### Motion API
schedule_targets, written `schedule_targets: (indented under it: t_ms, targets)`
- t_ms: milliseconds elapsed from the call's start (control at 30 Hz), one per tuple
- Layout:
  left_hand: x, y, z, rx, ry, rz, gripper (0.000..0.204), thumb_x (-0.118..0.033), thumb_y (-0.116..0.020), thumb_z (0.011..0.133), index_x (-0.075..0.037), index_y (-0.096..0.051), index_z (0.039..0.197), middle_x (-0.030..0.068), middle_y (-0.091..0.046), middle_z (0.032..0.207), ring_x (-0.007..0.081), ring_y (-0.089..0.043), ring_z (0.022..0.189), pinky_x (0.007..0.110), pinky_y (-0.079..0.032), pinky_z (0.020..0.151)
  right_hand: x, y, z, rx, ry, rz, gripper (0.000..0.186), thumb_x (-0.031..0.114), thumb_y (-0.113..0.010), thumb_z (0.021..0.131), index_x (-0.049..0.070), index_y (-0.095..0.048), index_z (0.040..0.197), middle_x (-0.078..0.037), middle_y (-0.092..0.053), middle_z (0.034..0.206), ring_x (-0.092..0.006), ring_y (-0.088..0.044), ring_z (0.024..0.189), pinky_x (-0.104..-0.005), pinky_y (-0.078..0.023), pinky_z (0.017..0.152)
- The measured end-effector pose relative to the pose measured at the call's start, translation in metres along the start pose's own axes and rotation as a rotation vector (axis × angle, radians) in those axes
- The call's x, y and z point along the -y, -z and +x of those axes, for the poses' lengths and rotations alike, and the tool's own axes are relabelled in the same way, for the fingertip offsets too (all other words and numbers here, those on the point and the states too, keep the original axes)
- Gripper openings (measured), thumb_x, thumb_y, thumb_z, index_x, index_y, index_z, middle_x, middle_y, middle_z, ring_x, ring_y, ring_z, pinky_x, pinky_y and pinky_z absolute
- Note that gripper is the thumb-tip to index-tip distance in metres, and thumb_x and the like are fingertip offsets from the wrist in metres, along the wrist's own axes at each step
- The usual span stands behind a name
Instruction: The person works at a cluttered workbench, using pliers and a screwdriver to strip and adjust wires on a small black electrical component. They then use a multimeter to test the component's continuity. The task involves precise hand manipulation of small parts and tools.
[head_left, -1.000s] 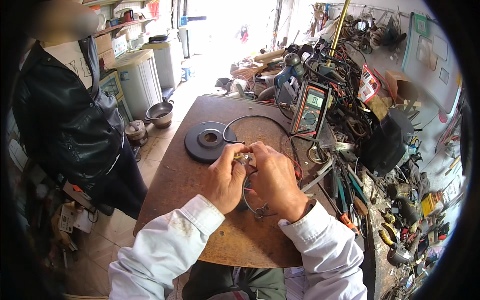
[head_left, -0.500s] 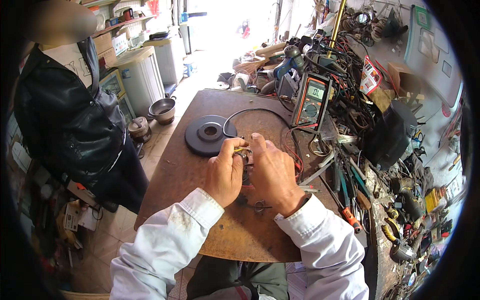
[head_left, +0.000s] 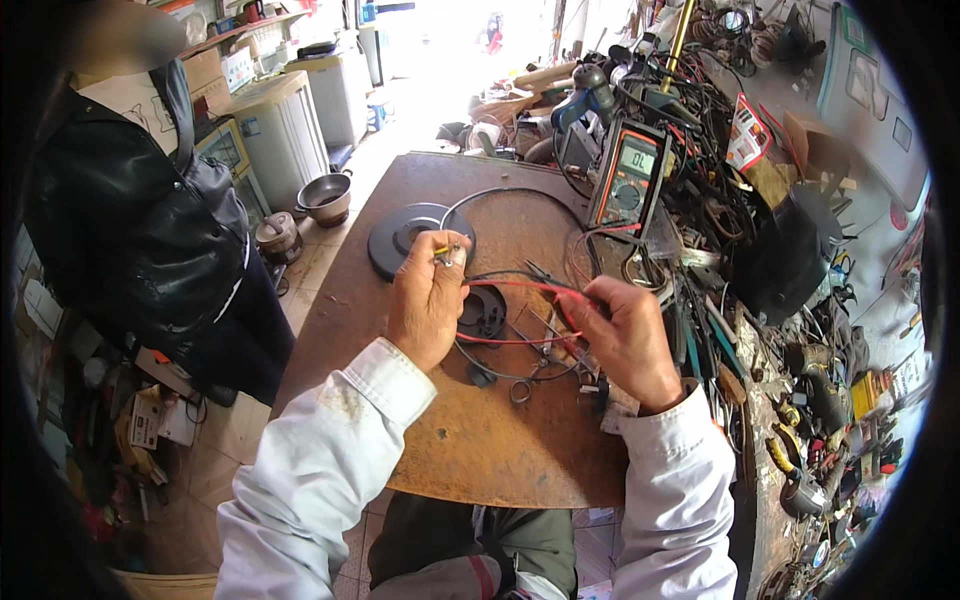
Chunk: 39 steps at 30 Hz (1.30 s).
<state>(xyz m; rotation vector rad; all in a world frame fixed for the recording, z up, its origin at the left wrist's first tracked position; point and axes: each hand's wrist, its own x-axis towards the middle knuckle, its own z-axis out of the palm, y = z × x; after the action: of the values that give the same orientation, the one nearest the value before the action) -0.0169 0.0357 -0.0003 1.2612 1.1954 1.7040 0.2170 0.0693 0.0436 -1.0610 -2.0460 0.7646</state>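
My left hand (head_left: 425, 305) is closed in a pinch on the bared ends of a cable, where a bit of yellow wire (head_left: 441, 253) shows. Red and black test leads (head_left: 520, 284) stretch from beside that hand across to my right hand (head_left: 635, 335), whose fingers are closed around them. Behind my left hand lies a dark round disc (head_left: 392, 238) with a raised centre. Between my hands a smaller black round part (head_left: 490, 312) rests on the table, and scissors (head_left: 521, 389) lie near it. A multimeter (head_left: 628, 190) with a lit display leans at the back right.
The brown worktop (head_left: 450, 450) has a heap of cables and tools (head_left: 700, 250) along its right side. A person in a black jacket (head_left: 150, 210) stands at the left. A pot (head_left: 325, 198) and a white cabinet (head_left: 280, 135) are on the floor beyond.
My hands, which were together, have come apart. My right hand has moved right and drawn the test leads along; the small black part and scissors now show between the hands.
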Motion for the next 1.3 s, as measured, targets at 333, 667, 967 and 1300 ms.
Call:
schedule_targets:
  t_ms: [333,667,967,1300]
  targets:
    - [-0.002,0.017,0.01,-0.071,-0.402,0.515,0.022,-0.015,-0.063,0.103,-0.003,-0.068,0.12,0.0066,-0.066,0.105,0.0143,-0.063,0.086,0.028,-0.053,0.079,0.011,-0.016,-0.034,0.073,-0.154,1.141,0.032,0.03,-0.058,0.106,0.0,-0.065,0.097,0.003,-0.046,0.06,-0.0051,-0.037,0.049,-0.0233,-0.029,0.045]
    - [-0.016,0.018,0.012,0.069,-0.454,0.161,0.029,-0.001,-0.06,0.101,-0.001,-0.063,0.129,0.0119,-0.065,0.126,0.0204,-0.067,0.111,0.03,-0.055,0.094,0.005,-0.026,-0.042,0.003,0.307,-0.259,0.02,0.021,-0.07,0.094,0.001,-0.068,0.094,-0.018,-0.067,0.087,-0.0356,-0.063,0.075,-0.0409,-0.05,0.066]
    - [-0.028,0.016,0.004,0.16,-0.26,0.185,0.022,-0.007,-0.059,0.103,0.0,-0.066,0.123,0.0107,-0.072,0.114,0.0166,-0.071,0.102,0.028,-0.058,0.085,-0.011,-0.005,-0.035,0.452,-0.164,0.523,0.022,0.02,-0.08,0.091,0.001,-0.069,0.089,-0.001,-0.063,0.073,-0.0091,-0.06,0.068,-0.0279,-0.047,0.061]
    - [-0.02,0.011,0.002,0.256,-0.414,0.47,0.021,-0.022,-0.067,0.1,-0.003,-0.069,0.107,0.0072,-0.069,0.103,0.0141,-0.065,0.095,0.032,-0.053,0.088,-0.025,-0.001,-0.03,0.048,-0.076,1.301,0.024,0.016,-0.076,0.092,0.001,-0.065,0.108,-0.013,-0.072,0.099,-0.0188,-0.071,0.081,-0.0328,-0.06,0.07]
